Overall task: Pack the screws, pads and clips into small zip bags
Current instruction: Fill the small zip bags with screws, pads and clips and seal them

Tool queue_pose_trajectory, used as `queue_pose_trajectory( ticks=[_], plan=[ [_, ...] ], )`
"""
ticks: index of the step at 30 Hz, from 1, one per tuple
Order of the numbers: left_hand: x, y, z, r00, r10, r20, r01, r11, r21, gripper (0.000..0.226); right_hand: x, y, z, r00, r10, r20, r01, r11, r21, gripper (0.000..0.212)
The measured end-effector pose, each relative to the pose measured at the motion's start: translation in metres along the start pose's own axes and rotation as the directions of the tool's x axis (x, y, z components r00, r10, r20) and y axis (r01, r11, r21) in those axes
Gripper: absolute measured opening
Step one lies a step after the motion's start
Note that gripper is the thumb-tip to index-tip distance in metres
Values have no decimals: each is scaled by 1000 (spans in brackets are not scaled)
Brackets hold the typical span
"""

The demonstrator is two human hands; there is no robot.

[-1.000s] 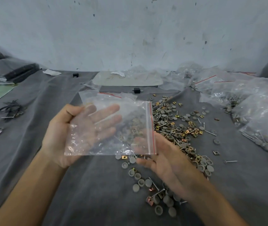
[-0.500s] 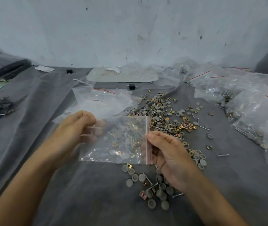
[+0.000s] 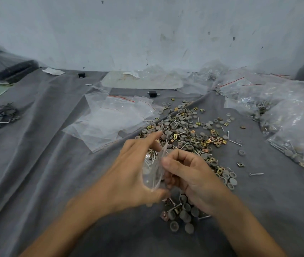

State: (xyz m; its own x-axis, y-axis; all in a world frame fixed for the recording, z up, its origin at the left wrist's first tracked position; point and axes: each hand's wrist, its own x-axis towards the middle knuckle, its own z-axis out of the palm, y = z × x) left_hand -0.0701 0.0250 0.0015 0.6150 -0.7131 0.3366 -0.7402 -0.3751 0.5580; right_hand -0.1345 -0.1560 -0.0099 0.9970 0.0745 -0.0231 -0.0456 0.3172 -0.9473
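- 1 grey cloth (image 3: 36, 182) covers the whole work surface, creased in long folds on the left.
- Many filled bags (image 3: 286, 127) lie piled along the right edge, with red zip lines and metal parts showing through the plastic.
- Several empty bags (image 3: 110, 119) lie flat in a loose stack left of centre, just beside the far-left edge of the heap.
- 1 broad heap (image 3: 184, 130) of loose parts spreads across the middle of the cloth: grey round pads (image 3: 233, 181), brass-coloured square clips (image 3: 240, 164) and thin screws (image 3: 256, 174), all mixed.
- 2 hands meet above the near edge of that heap.
- Left hand (image 3: 129, 175): thumb low and fingers high, cupped round the small zip bag (image 3: 155, 169); the index finger sticks out straight toward the heap. Motion blur hides exactly where the fingertips touch.
- Right hand (image 3: 193, 179): fingers curled in, thumb pressed on the right side of the bag, pinching the plastic against the fingers behind it.
- Small zip bag: held edge-on between the 2 hands, crumpled, with screws visible inside; it hangs above the cloth, not resting on it.
- 1 small cluster (image 3: 182, 214) of pads, clips and screws lies directly below the right wrist, apart from the main heap.
- 1 black block (image 3: 152, 93) sits beyond the empty bags.
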Motion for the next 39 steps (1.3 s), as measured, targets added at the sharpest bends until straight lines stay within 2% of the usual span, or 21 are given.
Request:
queue_pose_trajectory(
  ticks=[5, 7, 9, 11, 14, 17, 19, 21, 25, 28, 30, 32, 34, 36, 37, 39],
  plan=[
    [-3, 6, 3, 994, 18, 108, -10, 997, -75, 111, -4, -3, -2, 991, 59, 124, -49, 995, -82, 5],
    [-3, 7, 3, 997, 1, 73, 9, 991, -136, 98, -3, -2, 0, 997, 33, 67, -25, 991, -131, 16],
    [-1, 6, 3, 999, -30, -17, 26, 979, -202, 89, -1, 1, -1, 999, -40, -25, 32, 967, -252, 28],
    [0, 2, 3, 997, -57, -49, 46, 977, -209, 95, 0, 3, -3, 991, -112, -71, 83, 941, -328, 32],
    [-1, -5, 1, 986, -108, 128, 128, 979, -159, 116, -1, 2, -7, 987, -159, 6, 149, 914, -376, 24],
    [-3, -9, -3, 971, -135, 198, 159, 981, -112, 116, -3, -1, -12, 983, -142, 117, 184, 796, -577, 22],
    [-3, -8, -4, 979, -124, 163, 134, 990, -47, 107, -4, 0, -13, 984, -136, 115, 177, 677, -714, 30],
    [-2, -7, -3, 982, -108, 154, 106, 994, 25, 104, -3, 2, -10, 986, -121, 113, 164, 613, -773, 33],
    [-4, -10, 1, 972, -120, 200, 111, 992, 54, 114, -1, 5, -7, 993, -81, 83, 116, 640, -760, 40],
    [-4, -11, 0, 980, -104, 171, 95, 994, 59, 107, -1, 7, -6, 994, -82, 78, 113, 672, -732, 27],
    [-5, -10, -1, 989, -56, 136, 48, 997, 64, 93, -1, 8, -6, 993, -80, 88, 118, 626, -771, 13],
    [-4, -6, -1, 994, -6, 112, -1, 998, 59, 81, 0, 10, -7, 991, -96, 92, 130, 534, -835, 11],
    [-4, 0, 2, 994, 39, 101, -44, 998, 49, 74, 1, 9, -8, 986, -130, 105, 157, 515, -843, 7],
    [-2, 0, 4, 992, 56, 110, -65, 995, 74, 84, 1, 7, -7, 979, -145, 142, 200, 554, -808, 19],
    [-1, -2, 3, 993, 35, 115, -47, 994, 99, 94, 0, 6, -6, 977, -147, 152, 210, 577, -790, 26],
    [-1, -11, -1, 988, -37, 150, 16, 990, 142, 113, 0, 4, -6, 979, -133, 152, 202, 623, -755, 28]
  ],
)
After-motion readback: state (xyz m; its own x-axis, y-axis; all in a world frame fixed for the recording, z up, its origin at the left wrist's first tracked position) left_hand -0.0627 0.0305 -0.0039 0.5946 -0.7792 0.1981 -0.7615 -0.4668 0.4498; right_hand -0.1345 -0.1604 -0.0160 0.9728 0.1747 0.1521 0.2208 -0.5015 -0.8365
